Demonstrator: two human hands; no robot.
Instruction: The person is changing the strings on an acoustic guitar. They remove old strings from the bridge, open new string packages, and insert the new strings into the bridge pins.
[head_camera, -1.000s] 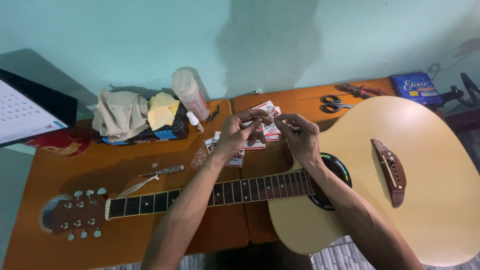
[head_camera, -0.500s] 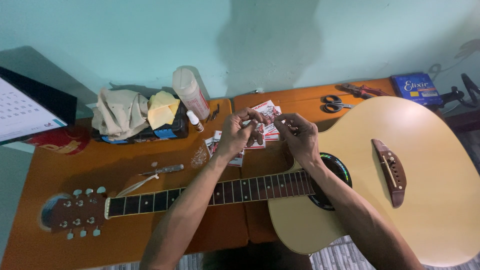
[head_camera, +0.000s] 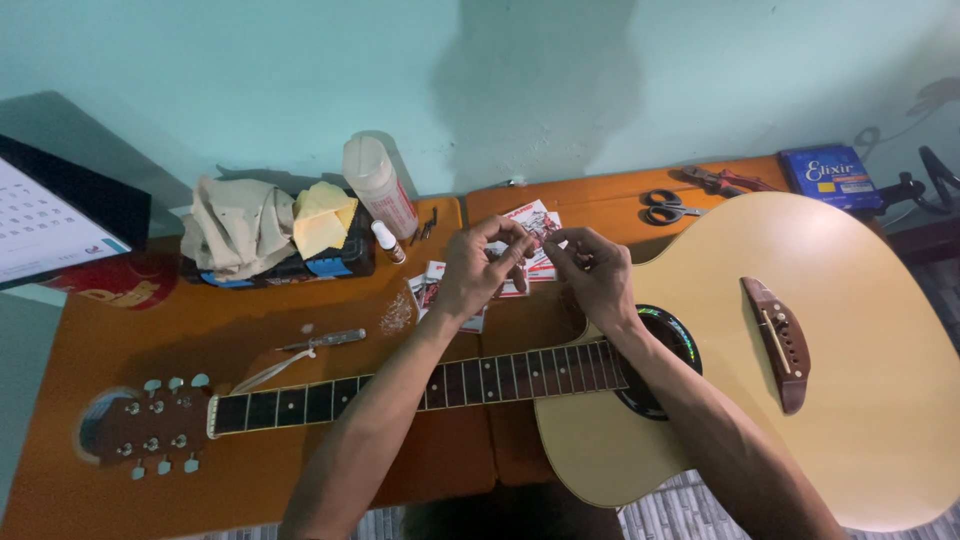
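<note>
My left hand (head_camera: 478, 272) and my right hand (head_camera: 597, 277) meet fingertip to fingertip above the table. Together they pinch a small pale item (head_camera: 543, 240), too small to identify. They hover over red-and-white paper packets (head_camera: 533, 218), just beyond the neck (head_camera: 450, 382) of an acoustic guitar. The guitar lies flat across the orange table (head_camera: 120, 340). Its pale body (head_camera: 860, 400) is on the right and its headstock (head_camera: 150, 432) on the left. I see no strings on the neck or at the bridge (head_camera: 781, 343).
Scissors (head_camera: 664, 207), red pliers (head_camera: 718, 180) and a blue box (head_camera: 829, 175) lie at the back right. A white bottle (head_camera: 379, 185), a small dropper bottle (head_camera: 388, 242), cloths (head_camera: 240, 222) and a calendar (head_camera: 45, 222) sit back left. A small metal tool (head_camera: 328, 340) lies near the neck.
Both hands stay in the same spot over the packets. Only the fingers have shifted slightly around the small item.
</note>
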